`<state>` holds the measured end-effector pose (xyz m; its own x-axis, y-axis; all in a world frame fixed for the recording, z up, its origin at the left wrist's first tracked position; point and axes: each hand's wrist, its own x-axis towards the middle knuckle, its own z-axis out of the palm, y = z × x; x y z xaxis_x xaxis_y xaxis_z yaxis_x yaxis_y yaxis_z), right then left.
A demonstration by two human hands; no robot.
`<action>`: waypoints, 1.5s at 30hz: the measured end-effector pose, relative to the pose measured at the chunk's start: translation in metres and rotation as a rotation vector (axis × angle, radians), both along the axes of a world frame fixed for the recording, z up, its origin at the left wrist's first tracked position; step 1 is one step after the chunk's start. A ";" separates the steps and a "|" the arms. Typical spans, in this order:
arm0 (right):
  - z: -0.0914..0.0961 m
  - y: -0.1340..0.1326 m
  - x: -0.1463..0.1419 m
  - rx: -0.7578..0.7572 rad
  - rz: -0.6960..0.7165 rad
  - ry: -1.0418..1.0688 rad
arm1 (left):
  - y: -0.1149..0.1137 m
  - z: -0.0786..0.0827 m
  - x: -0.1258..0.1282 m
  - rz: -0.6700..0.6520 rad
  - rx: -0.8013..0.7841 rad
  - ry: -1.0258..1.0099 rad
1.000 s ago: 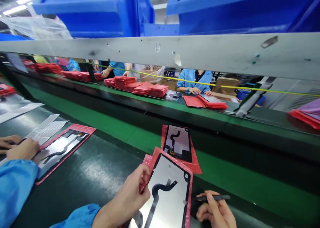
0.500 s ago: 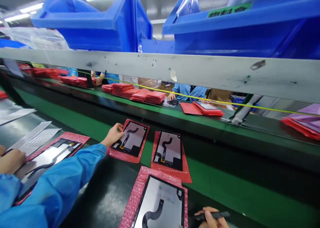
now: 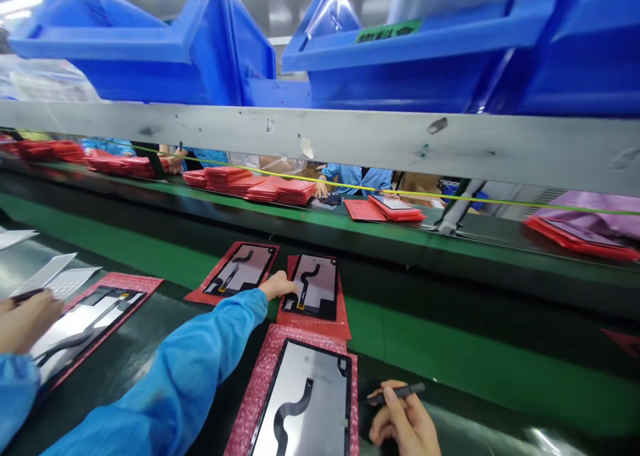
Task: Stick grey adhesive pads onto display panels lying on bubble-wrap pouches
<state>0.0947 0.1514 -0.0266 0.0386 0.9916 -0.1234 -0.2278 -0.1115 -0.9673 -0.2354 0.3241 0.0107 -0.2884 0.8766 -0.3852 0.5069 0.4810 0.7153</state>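
Observation:
My left hand (image 3: 279, 285), in a blue sleeve, reaches across to the left edge of a tablet display panel (image 3: 320, 281). Its fingers are closed at that edge. The panel lies on a red bubble bag (image 3: 333, 323), its dark flex cable showing. Another display panel (image 3: 250, 261) rests on its own red bag just left of my hand. Nearest me, a larger-looking display panel (image 3: 320, 396) lies on pink-red bubble wrap (image 3: 247, 403). To its right, my right hand (image 3: 405, 419) holds a black pen-like tool (image 3: 407, 391), its tip pointing left.
At far left, a co-worker's hand (image 3: 30, 319) holds a dark pen over another panel (image 3: 95, 323) and white sheets (image 3: 75, 283). Blue bins (image 3: 425, 63) sit on a grey rail (image 3: 350, 133) overhead. Red bag stacks (image 3: 280, 191) line the raised shelf, with people behind.
My left hand has left the far-left panel and moved right to the neighbouring one. The view has shifted right. My right hand keeps the black tool and shows more fully.

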 end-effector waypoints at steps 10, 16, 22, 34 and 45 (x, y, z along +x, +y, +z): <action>0.005 0.002 0.004 0.044 0.048 0.034 | -0.027 0.034 0.026 0.133 0.237 -0.438; -0.001 0.005 0.006 0.068 -0.087 0.106 | -0.096 0.054 0.027 0.178 0.347 -0.674; 0.002 0.005 0.006 0.094 -0.148 0.153 | -0.206 0.051 0.020 0.120 0.275 -0.885; 0.021 -0.002 0.006 0.126 -0.139 0.028 | -0.259 -0.010 0.023 -0.165 0.138 -0.919; 0.038 -0.092 0.044 0.008 0.222 -0.389 | -0.271 0.009 0.012 -0.399 0.455 0.381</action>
<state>0.1391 0.0597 0.0116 -0.1331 0.9820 -0.1342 0.1814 -0.1090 -0.9774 -0.2236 0.0534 0.0195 0.0458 0.9931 0.1076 0.8367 -0.0970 0.5390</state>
